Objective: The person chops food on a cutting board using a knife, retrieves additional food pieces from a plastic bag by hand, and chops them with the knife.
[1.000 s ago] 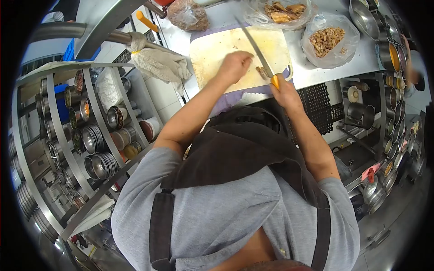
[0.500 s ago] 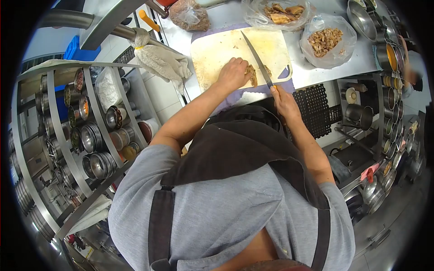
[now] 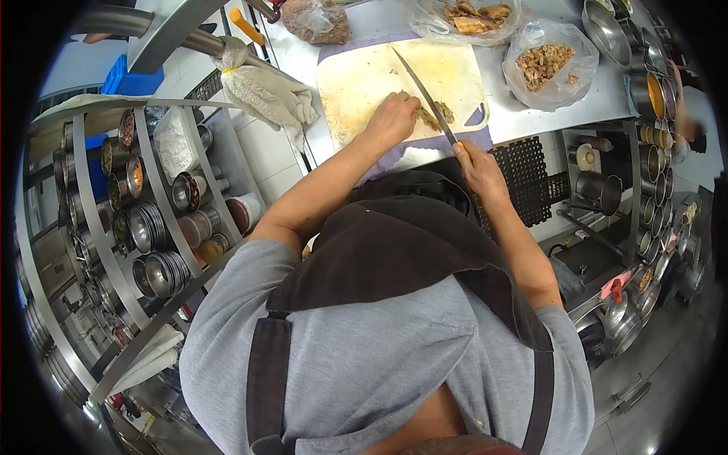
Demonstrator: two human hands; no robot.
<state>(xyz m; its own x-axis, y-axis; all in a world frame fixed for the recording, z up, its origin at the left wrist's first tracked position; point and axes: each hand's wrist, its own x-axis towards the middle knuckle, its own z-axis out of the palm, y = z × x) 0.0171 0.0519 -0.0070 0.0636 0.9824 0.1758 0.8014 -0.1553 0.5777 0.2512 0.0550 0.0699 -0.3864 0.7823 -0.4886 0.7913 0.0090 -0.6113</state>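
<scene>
My right hand (image 3: 481, 176) is closed round the handle of a long kitchen knife (image 3: 419, 85), whose blade points away and to the left over the white cutting board (image 3: 353, 80). My left hand (image 3: 394, 119), fingers curled, presses a strip of brown cooked meat (image 3: 428, 119) on the board, left of the blade. Small cut meat pieces (image 3: 447, 113) lie right of the blade, near the board's handle hole. Purple cloth (image 3: 390, 155) shows under the board.
Behind the board stand a plastic bag of larger meat pieces (image 3: 479, 19) and a tied bag of brown food (image 3: 315, 21). An open bag of chopped meat (image 3: 542, 64) is at right. A towel (image 3: 265, 98) hangs from a rail at left, above a rack with metal bowls (image 3: 163, 273).
The knife has tilted slightly left, and more cut meat shows to the right of its blade. My left hand has shifted little. The whole view has moved slightly.
</scene>
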